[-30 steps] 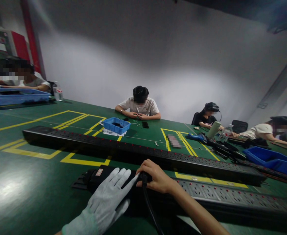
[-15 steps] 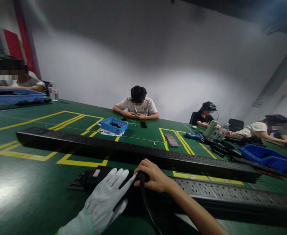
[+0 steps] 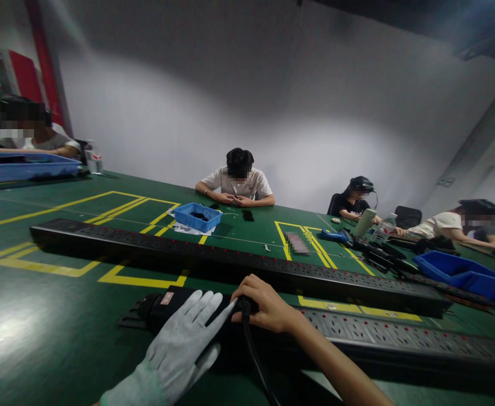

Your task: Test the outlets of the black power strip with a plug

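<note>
A long black power strip [image 3: 383, 332] with rows of sockets and small red marks lies across the table in front of me. My left hand [image 3: 188, 338], in a white glove, rests flat on its left part with the fingers stretched out. My bare right hand [image 3: 264, 304] grips a black plug [image 3: 247, 306] against the strip's top. From the plug a black cord [image 3: 253, 355] runs down toward me. Whether the plug is seated in a socket is hidden by my fingers. A second long power strip [image 3: 213, 256] lies just beyond, roughly parallel.
Yellow tape lines mark the green table [image 3: 61, 304]. Beyond the strips stand a small blue bin [image 3: 197, 219] and a phone [image 3: 297, 243]. At right are a blue tray [image 3: 463, 276] and black parts. Several people sit around the table; a blue basket [image 3: 27, 169] is at far left.
The view has shifted very slightly. Both my hands, the plug and the strips keep their places.
</note>
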The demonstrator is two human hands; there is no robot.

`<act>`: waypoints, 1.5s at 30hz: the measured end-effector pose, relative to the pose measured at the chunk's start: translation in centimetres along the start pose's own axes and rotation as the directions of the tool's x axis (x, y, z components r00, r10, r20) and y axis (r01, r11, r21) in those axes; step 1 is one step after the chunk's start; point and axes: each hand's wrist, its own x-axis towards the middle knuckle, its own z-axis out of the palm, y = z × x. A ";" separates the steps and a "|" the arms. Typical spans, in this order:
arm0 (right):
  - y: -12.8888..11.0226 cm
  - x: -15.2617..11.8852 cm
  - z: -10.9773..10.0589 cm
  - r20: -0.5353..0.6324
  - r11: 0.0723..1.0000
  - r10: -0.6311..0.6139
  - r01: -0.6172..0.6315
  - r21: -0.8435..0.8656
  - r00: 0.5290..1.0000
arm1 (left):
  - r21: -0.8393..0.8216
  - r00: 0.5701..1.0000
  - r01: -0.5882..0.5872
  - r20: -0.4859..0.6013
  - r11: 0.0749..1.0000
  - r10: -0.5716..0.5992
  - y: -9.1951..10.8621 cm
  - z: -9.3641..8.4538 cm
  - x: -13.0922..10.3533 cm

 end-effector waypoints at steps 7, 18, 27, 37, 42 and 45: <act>0.1 0.0 0.0 0.017 1.000 0.015 -0.014 -0.011 1.000 | -0.007 1.000 0.006 -0.005 1.000 -0.006 0.0 -0.1 0.0; 0.1 0.0 0.0 0.032 1.000 0.023 -0.022 -0.019 0.999 | 0.008 1.000 -0.001 -0.005 1.000 0.001 0.0 0.2 -0.1; 0.1 0.1 -0.2 0.039 1.000 0.021 -0.021 -0.012 0.999 | -0.008 1.000 -0.007 0.002 1.000 0.007 0.0 0.1 0.0; -0.6 -0.1 -0.2 -0.241 0.997 0.033 -0.016 0.073 0.970 | -0.059 0.999 0.008 0.033 0.998 -0.006 0.0 -0.5 0.2; 0.8 -1.1 -1.0 -0.699 0.982 0.175 -0.176 0.072 0.693 | -0.018 0.995 -0.002 0.105 1.000 0.004 0.0 -1.3 0.8; 1.3 -2.9 -2.2 -0.794 0.967 0.192 -0.250 0.051 0.577 | 0.011 0.994 -0.008 0.109 1.000 0.006 0.2 -1.5 1.0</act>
